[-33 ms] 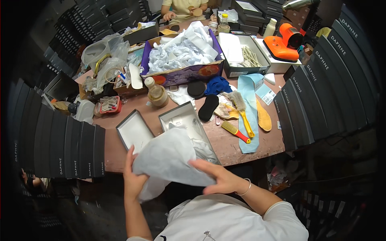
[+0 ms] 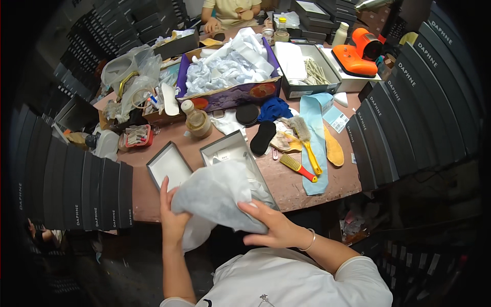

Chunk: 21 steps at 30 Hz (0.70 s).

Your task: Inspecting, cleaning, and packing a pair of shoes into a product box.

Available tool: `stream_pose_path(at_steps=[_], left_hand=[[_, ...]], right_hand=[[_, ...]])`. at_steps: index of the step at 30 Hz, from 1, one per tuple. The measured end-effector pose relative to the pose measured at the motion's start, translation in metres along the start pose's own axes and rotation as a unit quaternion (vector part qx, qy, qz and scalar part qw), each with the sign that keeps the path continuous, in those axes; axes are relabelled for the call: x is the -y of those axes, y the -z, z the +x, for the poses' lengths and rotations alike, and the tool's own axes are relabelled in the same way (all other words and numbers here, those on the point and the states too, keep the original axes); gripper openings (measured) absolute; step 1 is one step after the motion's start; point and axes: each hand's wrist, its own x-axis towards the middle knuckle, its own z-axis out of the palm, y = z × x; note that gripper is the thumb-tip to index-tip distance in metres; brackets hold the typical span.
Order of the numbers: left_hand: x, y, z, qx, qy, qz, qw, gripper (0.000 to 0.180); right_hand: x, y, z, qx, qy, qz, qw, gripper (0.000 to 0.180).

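Between my two hands is a bundle of thin white wrapping paper [image 2: 215,192], with something greyish showing faintly through it; its contents are hidden. My left hand [image 2: 175,215] grips the left side, its thumb against the paper. The right end is pinched between the thumb and fingers of my right hand [image 2: 271,225]. Loose paper hangs below, near my left wrist. Just beyond the bundle lies an open grey shoe box [image 2: 235,148] with white paper inside, and its lid [image 2: 169,166] rests to the left, inner side up. The bundle covers part of both.
Brushes [image 2: 299,169], a black pad [image 2: 263,138] and a light-blue cloth [image 2: 313,148] lie right of the box. A glass bottle [image 2: 197,123] and a purple carton [image 2: 230,92] of crumpled paper stand beyond. Stacked dark boxes [image 2: 409,112] flank both sides. Another person [image 2: 230,13] sits opposite.
The bundle looks flatter and lower, with its greyish content showing more. My right hand has closed in slightly toward it. The whole view has shifted a little.
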Motion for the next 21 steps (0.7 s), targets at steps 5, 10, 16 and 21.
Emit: stream_pose_path(at_steps=[5, 10, 16, 21], left_hand=[[0.057, -0.101, 0.040, -0.081, 0.135, -0.373, 0.914, 0.078], [0.102, -0.142, 0.015, -0.043, 0.088, -0.139, 0.985, 0.076], [0.116, -0.086, -0.003, 0.006, 0.118, 0.013, 0.993, 0.097], [0.132, -0.102, 0.008, 0.027, 0.134, -0.041, 0.990, 0.093]], right_hand=[[-0.043, -0.017, 0.024, -0.130, -0.091, -0.187, 0.969, 0.078], [-0.081, -0.036, 0.028, -0.024, -0.122, -0.373, 0.919, 0.064], [-0.110, 0.009, 0.031, -0.122, -0.188, -0.031, 0.974, 0.037], [-0.193, 0.094, 0.060, -0.218, -0.155, -0.511, 0.817, 0.040]])
